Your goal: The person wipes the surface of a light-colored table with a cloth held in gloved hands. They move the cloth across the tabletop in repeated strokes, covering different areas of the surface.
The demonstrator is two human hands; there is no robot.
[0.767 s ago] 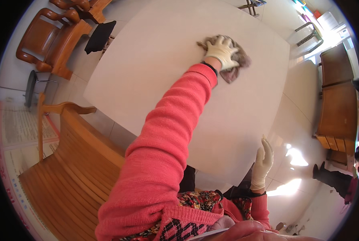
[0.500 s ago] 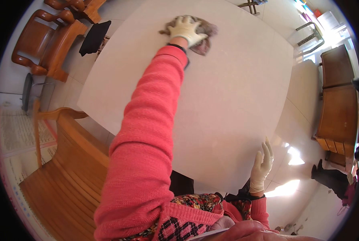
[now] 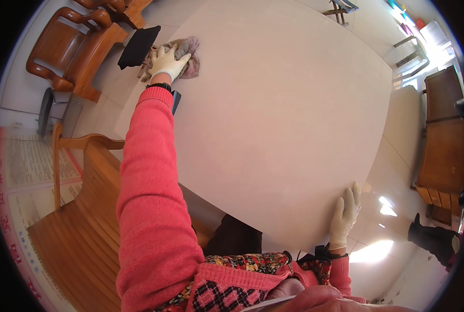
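Observation:
My left hand, in a pale glove, reaches to the far left edge of a pale tabletop. It is closed over a bunched, patterned grey-brown cloth, pressing it down with fingers apart and thumb to the right. Part of the cloth hangs at the table's edge. My right hand, also gloved, is at the near right edge of the tabletop, fingers stretched out and nothing in it. Whether its palm touches the table cannot be made out. A dark band circles each wrist.
A wooden bench stands at the near left. Beyond the left edge are a black stool seat and a wooden armchair. Wooden cabinets line the right side. Part of another person, a dark trouser leg, shows at the lower right.
My left hand has slid the cloth leftward across the tabletop to its left edge. My right hand stays at the near right edge. The view has shifted slightly.

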